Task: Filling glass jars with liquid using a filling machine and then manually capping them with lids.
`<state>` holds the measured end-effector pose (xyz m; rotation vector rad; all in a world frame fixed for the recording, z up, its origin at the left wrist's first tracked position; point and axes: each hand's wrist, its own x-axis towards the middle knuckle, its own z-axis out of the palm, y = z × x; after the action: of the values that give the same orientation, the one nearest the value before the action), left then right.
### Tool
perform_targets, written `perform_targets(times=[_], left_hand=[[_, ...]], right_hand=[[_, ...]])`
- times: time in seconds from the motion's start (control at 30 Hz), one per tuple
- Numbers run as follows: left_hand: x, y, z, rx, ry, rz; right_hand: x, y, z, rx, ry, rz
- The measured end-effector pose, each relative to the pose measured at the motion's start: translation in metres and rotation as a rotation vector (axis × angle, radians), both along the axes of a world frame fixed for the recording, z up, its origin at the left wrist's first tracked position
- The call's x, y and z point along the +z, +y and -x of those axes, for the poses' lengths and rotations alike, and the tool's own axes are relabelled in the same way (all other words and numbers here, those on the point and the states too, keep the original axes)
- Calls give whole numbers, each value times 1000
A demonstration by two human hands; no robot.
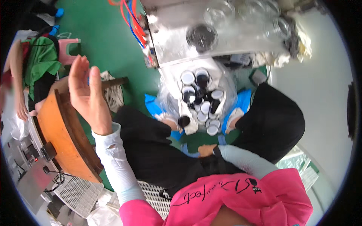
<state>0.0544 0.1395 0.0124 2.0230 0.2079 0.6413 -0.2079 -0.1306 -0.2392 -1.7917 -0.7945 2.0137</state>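
My left hand (89, 96) is raised on the left, open, with the thumb apart from the fingers. A speck of blue shows between them, too small to name. Low between my knees, my right hand (207, 150) is closed, its fingers curled. A pale blue strip (190, 151) lies beside it; what the hand holds, if anything, is hidden. Beyond it, between my feet, a clear plastic bag with white lining (169, 73) bears several round black and white lids (205, 107). One dark lid (183, 121) lies by my left foot.
Ahead stands a metal workbench (169, 45) with clear round containers (219, 13) and a dark round one (202, 37). Red and blue hoses (135, 26) hang at its left corner. A wooden chair back (64, 135), a pink stool (68, 49) and another person (37, 64) are to the left.
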Motion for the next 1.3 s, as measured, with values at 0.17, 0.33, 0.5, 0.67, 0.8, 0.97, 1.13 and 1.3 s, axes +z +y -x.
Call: perform_targets(times=[0.17, 0.33, 0.5, 0.67, 0.8, 0.97, 1.13, 1.3], left_hand=[[-12, 6, -30, 23, 37, 166], [-22, -1, -49, -55, 32, -2], [-20, -1, -22, -61, 37, -219], [-45, 9, 5, -98, 19, -194], [-50, 5, 19, -125, 44, -164], [-63, 3, 14, -123, 193, 153], [-55, -2, 6, -167, 168, 161], [-43, -18, -2, -228, 199, 172]], right_hand=[[-20, -14, -19, -167, -24, -72], [-19, -15, -32, -211, 10, -13], [-12, -12, -43, -282, -27, -16], [8, -6, -51, -128, -102, 22], [-35, -15, -29, -163, -108, -107], [-9, -23, -31, -246, -83, -134], [-4, -27, -54, -203, -201, -190], [-24, -50, -121, -744, -650, -159]])
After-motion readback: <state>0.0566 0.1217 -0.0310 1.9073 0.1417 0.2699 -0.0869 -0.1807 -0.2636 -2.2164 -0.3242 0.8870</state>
